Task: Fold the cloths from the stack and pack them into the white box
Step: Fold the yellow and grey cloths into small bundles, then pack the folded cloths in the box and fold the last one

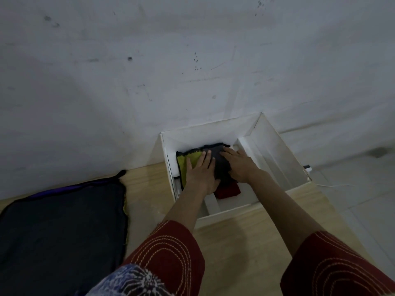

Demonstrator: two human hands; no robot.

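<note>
From the head camera, both arms reach forward into the white box (280, 150), which stands on the wooden bench (235, 242) against a scuffed pale wall (149, 60). The left hand (199, 174) lies flat, fingers straight and spread, palm down on a folded cloth (215, 151) inside the box. Its fingertips cover the seam where the cloth's yellow-green face (190, 158) meets its dark grey face. The right hand (239, 165) rests just beside it, also flat with straight fingers, pressing the dark right part of the same cloth. Neither hand curls round anything. The two hands nearly touch at the middle of the cloth.

The folded cloth fills the far part of the box's left compartment, its frayed dark edge close to the back wall. Under it, towards the near side, a red cloth (227, 190) shows below the wrists; it seems to be folded too, though the dim light makes that hard to judge. A white divider (249, 147) runs front to back to the right of the cloths and walls off the right-hand compartment.

On the bench well to the left of the box lies the stack of cloths (62, 221), spread flat, a dark one on top with purple and yellow-green edges peeking out. Red stitched sleeves (168, 248) cover both upper arms
</note>
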